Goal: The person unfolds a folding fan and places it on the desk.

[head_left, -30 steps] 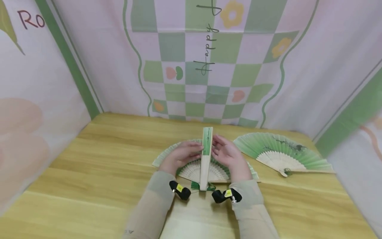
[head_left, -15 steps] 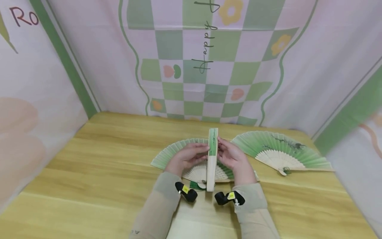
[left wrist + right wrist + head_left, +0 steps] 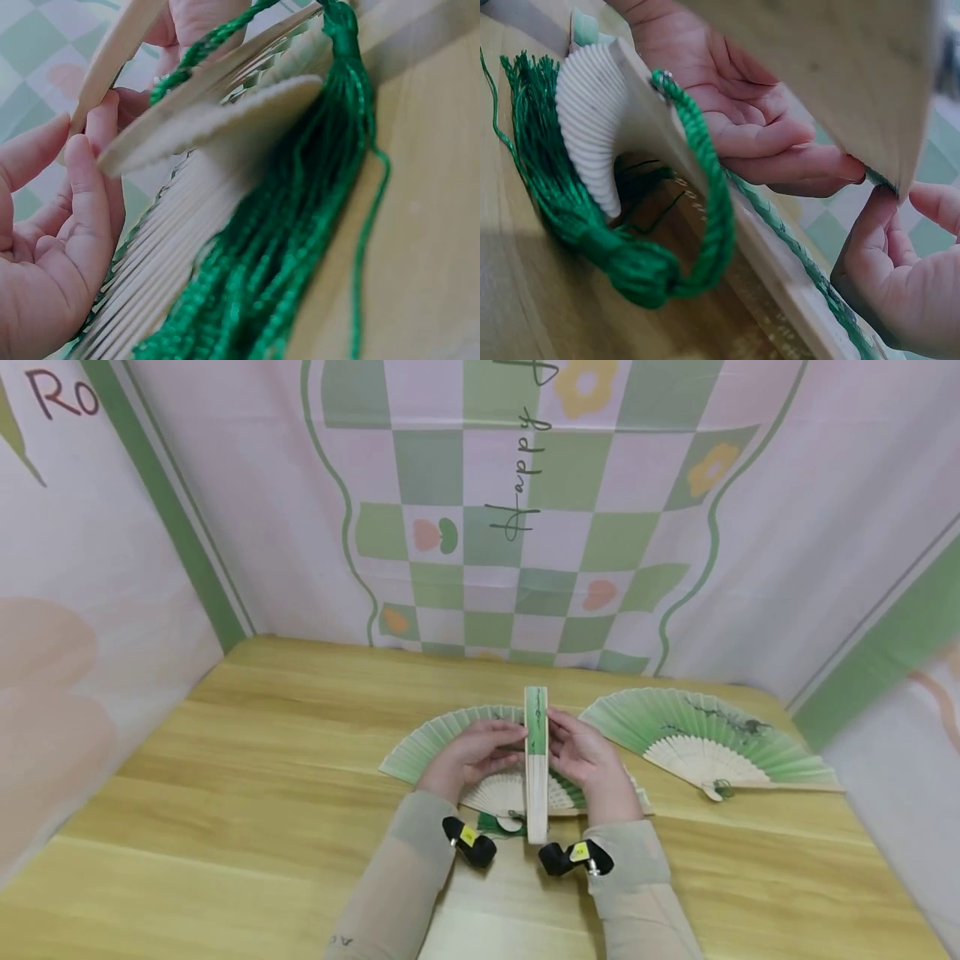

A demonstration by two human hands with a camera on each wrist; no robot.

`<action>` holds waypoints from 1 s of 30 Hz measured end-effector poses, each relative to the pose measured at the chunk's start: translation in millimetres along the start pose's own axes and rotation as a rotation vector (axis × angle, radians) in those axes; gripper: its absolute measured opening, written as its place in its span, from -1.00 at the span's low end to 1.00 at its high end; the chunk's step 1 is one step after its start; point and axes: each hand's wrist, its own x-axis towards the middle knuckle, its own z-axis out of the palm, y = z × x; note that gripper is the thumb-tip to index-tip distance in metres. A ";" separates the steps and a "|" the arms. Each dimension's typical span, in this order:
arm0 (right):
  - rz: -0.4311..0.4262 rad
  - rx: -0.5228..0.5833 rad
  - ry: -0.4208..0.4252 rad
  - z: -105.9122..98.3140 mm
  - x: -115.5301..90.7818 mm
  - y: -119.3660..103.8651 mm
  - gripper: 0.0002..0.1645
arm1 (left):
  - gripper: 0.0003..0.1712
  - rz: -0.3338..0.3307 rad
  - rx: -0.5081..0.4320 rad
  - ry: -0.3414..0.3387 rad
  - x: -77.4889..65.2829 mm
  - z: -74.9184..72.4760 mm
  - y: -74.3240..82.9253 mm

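A folded fan point(image 3: 536, 793), pale wood with a green printed upper part, stands upright between both hands in the head view. My left hand point(image 3: 480, 750) pinches its left side; in the left wrist view the thumb and fingertips point(image 3: 81, 150) meet at its wooden edge. On the other side my right hand point(image 3: 587, 753) pinches it, with the thumb and fingers at its lower corner in the right wrist view. Behind it a spread green fan point(image 3: 427, 745) lies on the table, partly hidden by the hands. Its green tassel point(image 3: 285, 217) looms large in the left wrist view.
Another spread green fan point(image 3: 705, 756) with a dark branch print lies to the right on the wooden table point(image 3: 225, 777). A patterned cloth point(image 3: 491, 539) hangs along the table's back edge, with more cloth at both sides.
The folded fan and left hand have shifted slightly right, and the fan's edge now faces the camera more. The right hand's fingers, looser before, have closed in on the fan.
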 end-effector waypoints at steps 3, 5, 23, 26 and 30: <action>0.006 0.013 0.002 0.5 0.6 0.3 -0.71 | -0.66 0.001 -0.022 0.009 -0.4 -0.1 -0.2; 0.006 0.021 0.003 1.2 0.7 0.1 -0.73 | -0.69 0.005 -0.036 0.023 -1.1 0.2 0.4; 0.017 0.021 -0.026 1.4 -1.9 -2.2 -0.76 | -0.64 0.045 0.012 0.071 -4.7 -0.6 6.8; 0.018 0.006 -0.042 0.6 -1.8 -2.1 -0.74 | -0.63 0.047 0.013 0.058 -5.0 -1.3 6.8; 0.013 -0.027 -0.062 -0.2 -2.6 -1.1 -0.73 | -0.62 0.052 0.018 0.036 -5.2 -2.1 6.4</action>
